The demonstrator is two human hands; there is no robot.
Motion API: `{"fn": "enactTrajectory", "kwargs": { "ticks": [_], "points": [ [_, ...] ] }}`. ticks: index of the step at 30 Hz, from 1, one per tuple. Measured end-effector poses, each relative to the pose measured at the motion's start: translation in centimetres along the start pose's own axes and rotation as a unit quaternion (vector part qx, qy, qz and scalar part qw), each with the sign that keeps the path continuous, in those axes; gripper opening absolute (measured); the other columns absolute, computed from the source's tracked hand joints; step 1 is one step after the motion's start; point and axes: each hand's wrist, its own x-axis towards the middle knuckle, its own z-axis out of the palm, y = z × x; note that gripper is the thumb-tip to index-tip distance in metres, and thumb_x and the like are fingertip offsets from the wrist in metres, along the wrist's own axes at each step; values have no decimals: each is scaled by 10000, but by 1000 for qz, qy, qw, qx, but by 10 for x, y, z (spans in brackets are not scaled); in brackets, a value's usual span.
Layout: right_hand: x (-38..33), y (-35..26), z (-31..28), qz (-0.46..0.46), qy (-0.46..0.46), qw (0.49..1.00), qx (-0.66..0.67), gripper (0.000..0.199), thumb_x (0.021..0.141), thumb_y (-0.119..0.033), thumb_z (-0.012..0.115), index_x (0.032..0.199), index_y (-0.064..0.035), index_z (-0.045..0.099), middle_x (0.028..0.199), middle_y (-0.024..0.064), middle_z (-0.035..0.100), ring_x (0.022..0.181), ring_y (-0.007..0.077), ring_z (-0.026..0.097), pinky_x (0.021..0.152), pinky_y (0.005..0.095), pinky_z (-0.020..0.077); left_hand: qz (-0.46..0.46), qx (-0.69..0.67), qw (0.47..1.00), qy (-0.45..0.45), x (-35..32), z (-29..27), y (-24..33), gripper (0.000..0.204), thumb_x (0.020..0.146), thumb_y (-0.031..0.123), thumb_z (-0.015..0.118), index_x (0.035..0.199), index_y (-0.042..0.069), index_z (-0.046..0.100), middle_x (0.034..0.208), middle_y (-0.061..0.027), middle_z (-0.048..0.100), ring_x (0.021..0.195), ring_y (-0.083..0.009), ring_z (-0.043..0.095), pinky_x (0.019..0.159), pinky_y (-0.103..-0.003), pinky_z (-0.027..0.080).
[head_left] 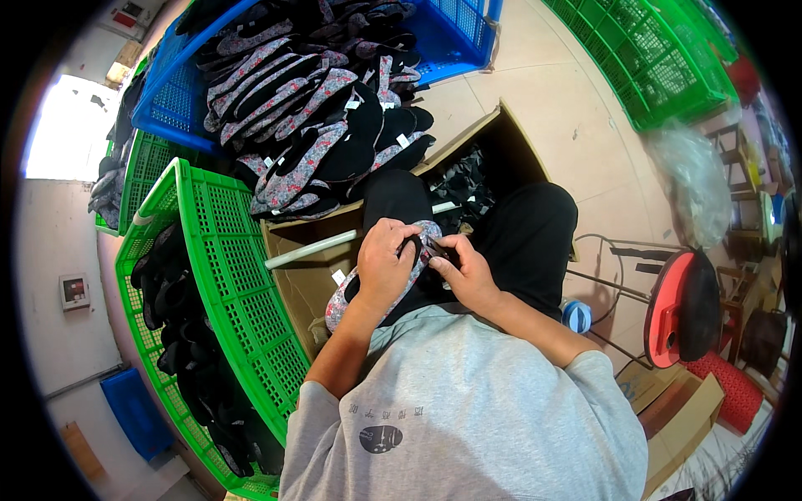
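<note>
A floral grey-and-red cloth shoe (338, 308) with a black inside and a white tag lies across my lap. My left hand (385, 265) is closed around its upper edge. At the far end of the shoe my right hand (469, 274) is closed, thumb and fingers pinched together against the fabric. Something small and dark shows at its fingertips, too small to make out. Below the hands, between my knees, stands an open cardboard box (292, 288) with dark scraps (468, 188) in it. A pale rod (313, 250) lies across the box.
Ahead on the left, a blue crate (171, 108) is heaped with similar floral and black shoes (309, 125). A green crate (242, 275) of black shoes stands at my left. Another green crate (643, 58) is far right. A red-and-black round stool (668, 309) stands at my right.
</note>
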Motion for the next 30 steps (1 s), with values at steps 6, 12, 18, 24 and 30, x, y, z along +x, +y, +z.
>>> {"fn": "enactTrajectory", "kwargs": {
  "ticks": [6, 12, 18, 24, 30],
  "points": [
    [1, -1, 0, 8, -4, 1000, -12, 323, 935, -240, 676, 1163, -46, 554, 1005, 136, 675, 890, 261, 675, 776, 341, 520, -4, 3, 1000, 0, -1, 1, -1, 220, 732, -22, 679, 934, 66, 687, 896, -105, 598, 873, -303, 607, 763, -390, 490],
    [0, 4, 3, 14, -4, 1000, 20, 310, 938, -218, 674, 1159, -41, 546, 999, 127, 673, 880, 239, 669, 785, 331, 515, 8, 4, 1000, 6, -1, 3, 1, 219, 731, -24, 679, 930, 65, 687, 888, -103, 601, 867, -304, 607, 755, -392, 490],
    [2, 0, 4, 58, -5, 992, 114, 279, 961, -173, 649, 1157, -13, 532, 990, 96, 668, 889, 153, 647, 813, 298, 506, 21, 11, 1000, 15, -3, 6, 0, 212, 730, -21, 682, 926, 61, 688, 874, -103, 603, 849, -303, 609, 739, -391, 490],
    [0, 2, 1, 51, -21, 987, 148, 287, 969, -198, 644, 1160, -15, 532, 985, 92, 668, 881, 146, 651, 810, 292, 506, 6, -5, 1000, 27, -3, 7, 1, 195, 736, -23, 683, 916, 51, 690, 872, -106, 604, 842, -303, 609, 732, -389, 489],
    [-1, 10, 2, -11, -18, 999, 41, 266, 969, -212, 640, 1151, -40, 549, 973, 101, 682, 863, 174, 671, 769, 303, 518, 12, 7, 1000, 16, -4, 7, 0, 254, 720, -81, 665, 946, 34, 686, 905, -115, 612, 849, -280, 616, 752, -349, 501]
  ]
}}
